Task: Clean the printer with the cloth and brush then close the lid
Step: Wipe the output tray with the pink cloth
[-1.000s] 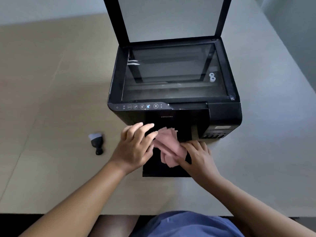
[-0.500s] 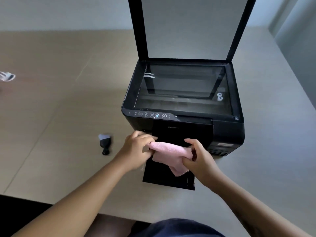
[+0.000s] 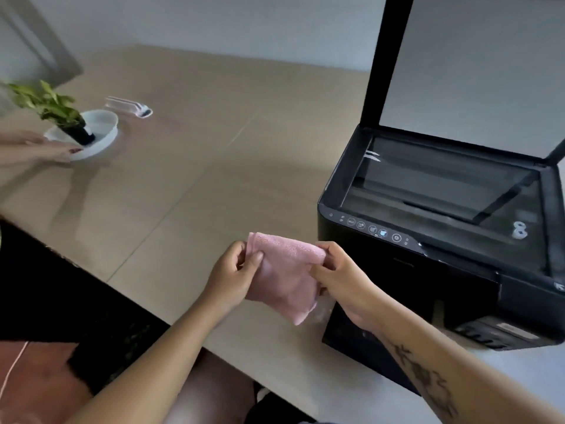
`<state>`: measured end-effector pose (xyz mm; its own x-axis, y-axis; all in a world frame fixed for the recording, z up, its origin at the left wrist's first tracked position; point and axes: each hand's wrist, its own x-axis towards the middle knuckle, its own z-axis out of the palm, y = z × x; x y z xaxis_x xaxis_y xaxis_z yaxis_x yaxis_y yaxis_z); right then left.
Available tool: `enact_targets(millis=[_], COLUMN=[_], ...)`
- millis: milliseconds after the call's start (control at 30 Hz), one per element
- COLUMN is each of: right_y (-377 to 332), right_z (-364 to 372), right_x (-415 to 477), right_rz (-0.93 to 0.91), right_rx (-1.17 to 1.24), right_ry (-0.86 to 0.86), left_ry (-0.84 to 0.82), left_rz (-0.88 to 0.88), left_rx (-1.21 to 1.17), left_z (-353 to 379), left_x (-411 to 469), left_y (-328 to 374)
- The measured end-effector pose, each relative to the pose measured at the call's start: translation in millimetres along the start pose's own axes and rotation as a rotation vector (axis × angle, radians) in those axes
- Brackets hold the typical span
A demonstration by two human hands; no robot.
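Both hands are up off the counter (image 3: 189,154) with a pink cloth (image 3: 286,270) stretched between them, just in front of the printer's front left corner. The left hand (image 3: 232,280) is pinching the cloth's top left corner between thumb and fingers, and the right hand (image 3: 339,280) is pinching the top right corner the same way, so the cloth hangs down folded below the knuckles, clear of the counter. The printer (image 3: 382,270) is black and sits toward the right side of the counter, with its lid (image 3: 477,71) propped wide open and standing almost upright, so the scanner glass (image 3: 443,191) is fully exposed. Its button panel (image 3: 371,228) runs along the front left edge, and a flat black tray (image 3: 345,335) sticks out from the front at counter level, partly under the right forearm. Over at the far left of the counter there's a white dish (image 3: 105,130) with a small green plant (image 3: 46,102) in a dark pot on it, and someone else's hand (image 3: 39,148) is touching the dish's rim. Just beyond the dish lies a small clear plastic thing (image 3: 128,107), too blurry to tell what it is. No brush in view from this angle.
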<state>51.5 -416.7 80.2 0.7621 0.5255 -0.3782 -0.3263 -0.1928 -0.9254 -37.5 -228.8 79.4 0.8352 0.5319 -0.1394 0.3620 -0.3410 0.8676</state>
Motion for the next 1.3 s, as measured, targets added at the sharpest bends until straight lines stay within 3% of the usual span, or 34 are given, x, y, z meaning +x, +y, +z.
enact_targets(millis=[167,367,467,567,733,967,1100,1300], right_y=[-1.8,-6.0,4.7,36.2,66.5,82.4,76.3,68.5], right_z=[77.1,147.9,165.7,173.1,180.9,183.3,177.9,162.1], right_x=[44.5,99.9,118.1,129.9,140.9,139.8,135.3,128.5], right_rz=[0.035,0.025,-0.121,-0.351,-0.456,-0.351,-0.297,-0.005], right_rx=[-0.012,-0.156,-0.583,-1.198,-1.585,-1.612,-1.467,-1.153], right_ry=[0.017,-0.002,-0.029,-0.088,-0.132,-0.180,0.045,0.420], left_ry=[0.196,0.299,0.264,0.064,-0.188,-0.253,-0.230,-0.252], left_rz=[-0.104,-0.180,-0.157,0.036,0.173,0.122,0.232,0.396], left_rx=[-0.001,-0.018,0.150,0.580,0.880,0.976,0.953,0.923], left_z=[-55.2,-108.5,-121.2,-127.6,-127.7,-129.4,-134.0,-127.6], left_x=[10.4,43.1,60.7,73.7,87.1,96.4,108.1,118.1], left_y=[-43.1,-87.4,-113.4,-148.4,-176.2,-193.5,-190.7,-181.6])
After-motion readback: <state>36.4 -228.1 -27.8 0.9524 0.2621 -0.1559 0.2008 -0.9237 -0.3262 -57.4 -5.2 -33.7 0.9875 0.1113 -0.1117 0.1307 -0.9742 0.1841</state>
